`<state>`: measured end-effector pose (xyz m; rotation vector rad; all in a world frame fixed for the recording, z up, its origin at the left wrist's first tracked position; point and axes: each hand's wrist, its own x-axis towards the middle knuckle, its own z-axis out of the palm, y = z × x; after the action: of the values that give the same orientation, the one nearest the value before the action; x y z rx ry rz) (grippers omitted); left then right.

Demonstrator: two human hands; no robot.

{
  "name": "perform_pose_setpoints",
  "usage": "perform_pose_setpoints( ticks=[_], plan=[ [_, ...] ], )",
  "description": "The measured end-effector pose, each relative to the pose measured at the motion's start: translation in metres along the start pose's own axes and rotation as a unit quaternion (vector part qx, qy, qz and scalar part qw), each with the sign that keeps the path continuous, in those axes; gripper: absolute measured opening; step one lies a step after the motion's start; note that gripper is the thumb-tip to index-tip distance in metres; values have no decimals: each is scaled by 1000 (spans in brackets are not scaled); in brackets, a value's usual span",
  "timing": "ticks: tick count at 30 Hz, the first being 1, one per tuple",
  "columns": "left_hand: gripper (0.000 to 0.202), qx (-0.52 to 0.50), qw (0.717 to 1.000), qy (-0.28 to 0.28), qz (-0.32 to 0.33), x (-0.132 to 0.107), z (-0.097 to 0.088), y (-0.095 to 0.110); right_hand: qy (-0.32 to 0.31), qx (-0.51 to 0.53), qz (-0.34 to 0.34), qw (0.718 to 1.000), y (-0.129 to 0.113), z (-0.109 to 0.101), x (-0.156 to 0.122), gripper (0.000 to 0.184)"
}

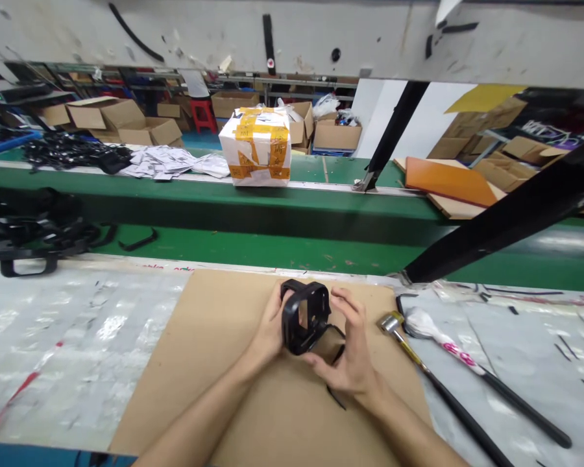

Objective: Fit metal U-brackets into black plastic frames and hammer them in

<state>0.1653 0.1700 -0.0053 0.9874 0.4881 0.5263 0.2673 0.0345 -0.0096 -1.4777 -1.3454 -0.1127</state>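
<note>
The left hand (267,334) has its fingers closed around the left side of a black plastic case (292,334), gripping it; part of the grip is hidden behind the case. The right hand (355,370) is on the other side, its fingers curved and wide apart from the thumb. That thumb lies at the lower edge of the case, while the raised fingers stand just beside its upper right edge; whether their tips touch it cannot be told. A thin black frame (341,352) sticks out from the case into the gap between the right thumb and fingers.

The case is held tilted above a cardboard sheet (272,421) on the table (92,350). To the right lie a metal-headed hammer (392,322) and another hammer with a wrapped head (420,322), their black handles pointing toward the near right.
</note>
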Motion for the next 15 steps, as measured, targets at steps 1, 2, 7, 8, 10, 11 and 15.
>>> perform_pose_setpoints(
  ticks=[1, 2, 7, 8, 10, 11, 15],
  plan=[
    [44, 35, 999, 1, 20, -5, 2, -1, -18, 20, 28, 999, 0, 1, -1, 101],
    [39, 69, 997, -2, 40, -8, 3, -2, -39, 38, 53, 997, 0, 3, -2, 116],
    [37, 100, 992, -52, 54, -14, 7, 3, -50, 58, 111, 991, -5, 5, -2, 107],
    [39, 86, 993, -68, 42, -13, 7, 6, -45, 71, 113, 990, -6, 4, 0, 101],
    [42, 61, 993, -95, 25, -11, 6, 11, -44, 104, 116, 987, -7, 1, 3, 97],
    [43, 51, 993, -102, 21, -10, 6, 13, -48, 118, 119, 985, -8, 0, 5, 96],
    [39, 28, 994, -101, 14, -8, 9, 15, -63, 138, 129, 980, -5, -2, 6, 97]
  ],
)
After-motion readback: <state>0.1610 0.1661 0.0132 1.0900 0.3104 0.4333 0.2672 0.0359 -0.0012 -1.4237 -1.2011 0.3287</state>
